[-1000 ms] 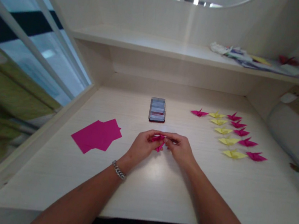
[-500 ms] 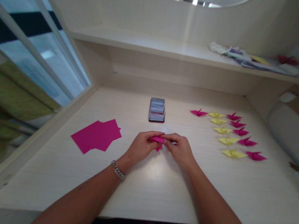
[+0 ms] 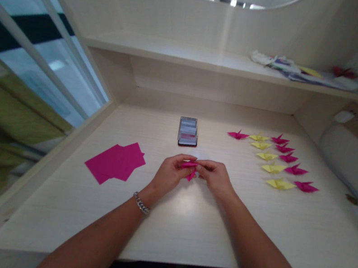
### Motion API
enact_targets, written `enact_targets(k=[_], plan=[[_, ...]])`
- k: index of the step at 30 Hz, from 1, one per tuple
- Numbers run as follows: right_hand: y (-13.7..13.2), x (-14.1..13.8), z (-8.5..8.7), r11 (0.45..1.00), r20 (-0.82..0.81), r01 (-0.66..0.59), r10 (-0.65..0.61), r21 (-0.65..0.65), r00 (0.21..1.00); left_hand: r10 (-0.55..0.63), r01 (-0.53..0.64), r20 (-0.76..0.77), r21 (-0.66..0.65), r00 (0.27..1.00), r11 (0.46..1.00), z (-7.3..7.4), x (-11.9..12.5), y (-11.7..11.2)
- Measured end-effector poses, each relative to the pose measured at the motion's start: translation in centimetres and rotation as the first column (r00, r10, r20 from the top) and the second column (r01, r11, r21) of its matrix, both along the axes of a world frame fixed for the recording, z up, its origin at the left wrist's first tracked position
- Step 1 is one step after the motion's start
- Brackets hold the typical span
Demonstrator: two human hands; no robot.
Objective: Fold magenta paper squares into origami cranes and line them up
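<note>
A small folded piece of pink paper point(image 3: 190, 170) is pinched between both my hands just above the middle of the pale desk point(image 3: 185, 217). My left hand point(image 3: 170, 173), with a chain bracelet at the wrist, grips its left side with curled fingers. The fingers of my right hand point(image 3: 215, 177) are closed on its right side. Much of the paper is hidden by my fingers.
A stack of flat pink sheets point(image 3: 116, 160) lies to the left. A phone point(image 3: 188, 132) rests behind my hands. Rows of yellow paper cranes point(image 3: 271, 159) and pink paper cranes point(image 3: 292, 164) stand at the right. Papers point(image 3: 299, 69) sit on the shelf above; a window frame borders the left.
Both hands have shifted only slightly around the pink paper, working its fold. Everything else on the desk stays where it was.
</note>
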State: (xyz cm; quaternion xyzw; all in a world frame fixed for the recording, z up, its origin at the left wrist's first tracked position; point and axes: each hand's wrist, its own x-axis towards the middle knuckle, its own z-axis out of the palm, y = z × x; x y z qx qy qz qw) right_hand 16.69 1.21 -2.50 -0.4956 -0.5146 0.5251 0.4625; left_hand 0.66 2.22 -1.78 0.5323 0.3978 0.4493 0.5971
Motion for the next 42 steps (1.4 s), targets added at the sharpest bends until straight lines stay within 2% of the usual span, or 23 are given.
enact_targets(k=[4, 8, 12, 16, 19, 24, 28, 32, 36, 42], plan=[[0.1, 0.0, 0.1, 1.0, 0.003, -0.003, 0.003, 0.024, 1.0, 0.035, -0.034, -0.067, 0.013, 0.997, 0.999, -0.1, 0.1, 0.0], [0.0, -0.3, 0.0, 0.998, -0.022, 0.044, -0.045, -0.036, 0.999, 0.035, -0.031, -0.149, 0.026, 0.988, 0.999, -0.5, 0.0, 0.1], [-0.1, -0.4, -0.2, 0.994, 0.002, 0.088, -0.088, -0.064, 0.996, 0.015, -0.016, -0.161, -0.003, 0.987, 1.0, -1.1, -0.1, 0.3], [-0.1, -0.2, 0.0, 0.998, 0.085, 0.061, -0.059, -0.021, 0.995, 0.013, -0.016, -0.165, -0.017, 0.986, 1.0, -1.1, -0.1, 0.3], [-0.2, 0.0, 0.4, 0.995, 0.187, 0.08, -0.089, 0.055, 0.978, 0.004, -0.008, -0.168, -0.024, 0.986, 1.0, -0.9, 0.0, 0.2], [-0.3, 0.0, 0.9, 0.981, 0.127, 0.072, -0.096, 0.179, 0.987, -0.104, 0.1, -0.19, -0.034, 0.976, 0.994, -0.5, -0.1, 0.0], [-0.3, -0.1, 1.1, 0.984, 0.055, 0.117, -0.125, 0.138, 0.991, -0.204, 0.198, -0.23, -0.048, 0.952, 0.979, -0.5, -0.2, -0.2], [-0.3, -0.1, 1.4, 0.988, 0.01, 0.151, -0.152, 0.034, 0.988, -0.112, 0.11, -0.229, -0.019, 0.967, 0.994, -0.4, -0.1, -0.1], [-0.5, -0.1, 1.4, 1.0, 0.01, 0.018, -0.018, -0.006, 1.0, 0.009, -0.01, -0.143, -0.008, 0.99, 1.0, -0.4, 0.1, 0.3], [-0.5, -0.3, 0.7, 0.996, -0.052, -0.011, 0.007, -0.085, 0.999, 0.033, -0.035, -0.063, -0.025, 0.997, 0.999, 0.1, 0.1, 0.2]])
